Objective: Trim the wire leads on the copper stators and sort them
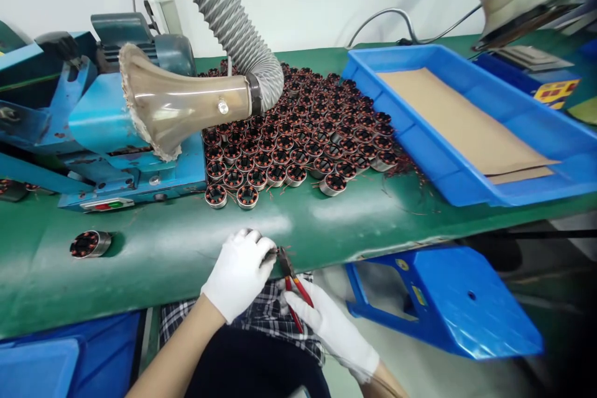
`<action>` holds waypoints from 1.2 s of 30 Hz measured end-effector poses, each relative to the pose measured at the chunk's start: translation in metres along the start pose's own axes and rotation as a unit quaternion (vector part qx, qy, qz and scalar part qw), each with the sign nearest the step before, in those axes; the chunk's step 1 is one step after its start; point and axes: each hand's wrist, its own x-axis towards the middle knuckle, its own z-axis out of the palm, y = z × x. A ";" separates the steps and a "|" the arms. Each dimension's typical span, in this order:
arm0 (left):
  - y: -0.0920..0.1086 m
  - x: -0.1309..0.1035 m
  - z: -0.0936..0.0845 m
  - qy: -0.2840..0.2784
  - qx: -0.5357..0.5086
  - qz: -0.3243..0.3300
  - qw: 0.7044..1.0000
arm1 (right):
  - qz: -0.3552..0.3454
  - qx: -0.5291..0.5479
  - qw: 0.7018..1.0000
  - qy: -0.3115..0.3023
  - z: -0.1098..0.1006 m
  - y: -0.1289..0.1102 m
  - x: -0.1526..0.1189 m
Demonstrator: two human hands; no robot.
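Observation:
My left hand (240, 273), in a white glove, is closed around a motor stator (271, 254) at the front edge of the green bench. Most of that stator is hidden by the fingers; a dark bit and thin copper wire ends show. In my right hand (331, 326), also gloved, are red-handled cutting pliers (298, 298). Their jaws point up and touch or nearly touch the wires beside my left fingertips. Behind my hands stand many similar stators (280, 155), metal rings with copper windings, packed close together. A single stator (90, 244) lies tilted on its side at the left.
A blue machine (107, 118) with a clear suction hood (196, 102) and grey hose (228, 6) stands at the left. At the right sits a blue tray (448, 186) with brown cardboard inside. Wire scraps (415, 174) lie near it. A blue stool (471, 298) is below the bench.

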 end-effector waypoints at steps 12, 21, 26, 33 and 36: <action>-0.003 0.009 0.003 0.025 0.004 -0.023 0.999 | 0.036 0.315 0.940 0.124 0.024 0.028 0.008; -0.025 -0.049 -0.031 -0.003 -0.016 -0.234 0.972 | 0.032 0.465 0.875 0.126 0.013 0.023 -0.003; -0.006 -0.062 -0.012 -0.011 -0.121 0.046 0.992 | 0.011 0.354 0.925 0.137 0.014 0.007 -0.005; -0.043 -0.011 -0.048 0.044 0.069 0.061 0.995 | -0.019 0.288 0.955 0.075 0.024 -0.004 -0.002; -0.041 -0.020 -0.054 -0.021 0.076 -0.019 0.997 | -0.021 0.282 0.957 0.065 0.026 -0.005 0.000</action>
